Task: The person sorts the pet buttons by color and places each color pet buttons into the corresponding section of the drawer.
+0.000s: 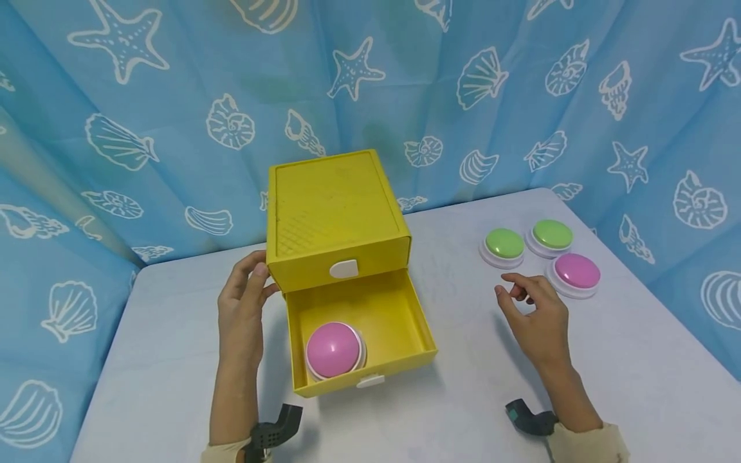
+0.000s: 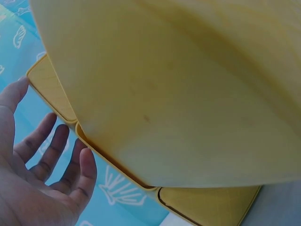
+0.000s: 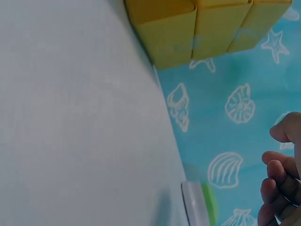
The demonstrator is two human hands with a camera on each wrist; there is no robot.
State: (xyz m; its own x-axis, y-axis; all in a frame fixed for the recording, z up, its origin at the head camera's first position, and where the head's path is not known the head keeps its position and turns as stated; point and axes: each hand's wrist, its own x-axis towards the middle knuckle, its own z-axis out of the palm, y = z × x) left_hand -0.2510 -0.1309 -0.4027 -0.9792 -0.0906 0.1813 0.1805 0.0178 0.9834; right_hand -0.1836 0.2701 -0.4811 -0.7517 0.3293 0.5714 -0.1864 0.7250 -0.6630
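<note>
Head view: a yellow drawer unit (image 1: 341, 206) is standing on a white worktop (image 1: 173, 334), its pulled-out drawer (image 1: 393, 315) projecting toward the person and carrying a pink-domed button (image 1: 333, 350) near the front left corner. Since this load is sitting so far forward, a downward push on the drawer's front could be enough to tip the unit; a jolt could also send the button sliding. The left hand (image 1: 243, 296) is resting against the unit's left side near the front corner, fingers moderately spread and gripping nothing. The right hand (image 1: 538, 315) is hovering over the worktop, thumb and forefinger parted by a narrow gap, holding nothing; beyond it, two green-domed buttons, one nearer (image 1: 505, 244) and one farther (image 1: 552, 235), and a second pink-domed button (image 1: 577, 271) are lying close together, so a careless reach could be knocking one aside. Left wrist view: the drawer's side is filling much of the foreground; fingers straying into the seam between tiers could be getting pinched if the drawer were sliding home. The left hand is showing loosely bent, separated fingers, one tip meeting the unit's edge. Right wrist view: the right hand is appearing only partly, its fingers loosely curled, the thumb standing apart, and nothing lying between them.
</note>
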